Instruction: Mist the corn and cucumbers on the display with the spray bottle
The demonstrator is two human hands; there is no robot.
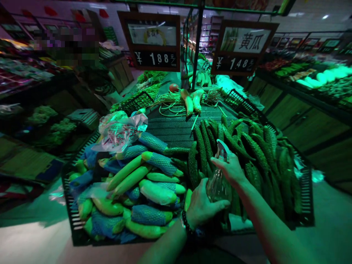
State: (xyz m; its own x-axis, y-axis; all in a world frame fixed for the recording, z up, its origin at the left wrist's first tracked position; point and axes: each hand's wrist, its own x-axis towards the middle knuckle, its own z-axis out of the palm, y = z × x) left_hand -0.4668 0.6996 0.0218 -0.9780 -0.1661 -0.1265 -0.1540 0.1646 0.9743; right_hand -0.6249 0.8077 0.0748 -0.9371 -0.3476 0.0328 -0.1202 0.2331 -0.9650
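Observation:
A clear spray bottle [217, 185] with a pale trigger head [222, 147] is held upright in front of me, over the produce display. My left hand [203, 205] is wrapped around the lower part of its body, the thumb lying across the base. At the neck and trigger, my right hand [231, 167] has its fingers closed on the bottle. Just behind and to the right lie dark green cucumbers [257, 148] in a heap. On the left are pale green gourds [158, 190], several of them in blue foam nets [151, 215].
Black crate walls [306, 198] edge the display. A clear plastic bag [121, 128] sits on the left pile. Farther back are yellowish gourds [187, 102] and a tomato [173, 88]. Two price signs [151, 42] hang above. At far left, a partly blurred person [96, 79] stands near other stalls.

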